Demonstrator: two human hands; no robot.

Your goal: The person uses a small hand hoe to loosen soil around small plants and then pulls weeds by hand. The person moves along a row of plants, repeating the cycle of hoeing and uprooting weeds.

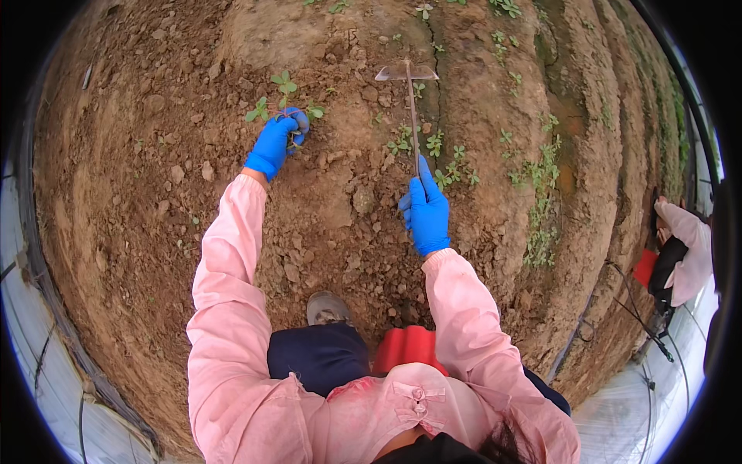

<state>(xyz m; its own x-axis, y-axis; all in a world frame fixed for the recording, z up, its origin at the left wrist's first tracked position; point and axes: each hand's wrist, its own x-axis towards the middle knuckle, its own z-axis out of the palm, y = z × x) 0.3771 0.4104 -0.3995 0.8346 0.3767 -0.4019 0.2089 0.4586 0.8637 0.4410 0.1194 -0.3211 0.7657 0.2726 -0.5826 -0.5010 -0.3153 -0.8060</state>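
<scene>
My left hand (277, 141), in a blue glove, grips a small leafy weed (284, 84) with reddish stems; its round green leaves fan out above and beside my fingers. In my right hand (428, 210), gloved the same way, is the thin shaft of a hand hoe (413, 116). The hoe's flat metal blade (407, 72) lies at the far end of the shaft, close to the soil. Low weeds (452, 173) grow just right of my right hand, and another clump (401, 142) stands left of the shaft.
Loose, cloddy soil (174, 243) spreads around me. More weeds (542, 203) run along the ground to the right. A red object (406, 350) sits by my legs. At far right crouches another person (684, 249), near dark cables (637, 316). Plastic sheeting (35, 359) edges the left.
</scene>
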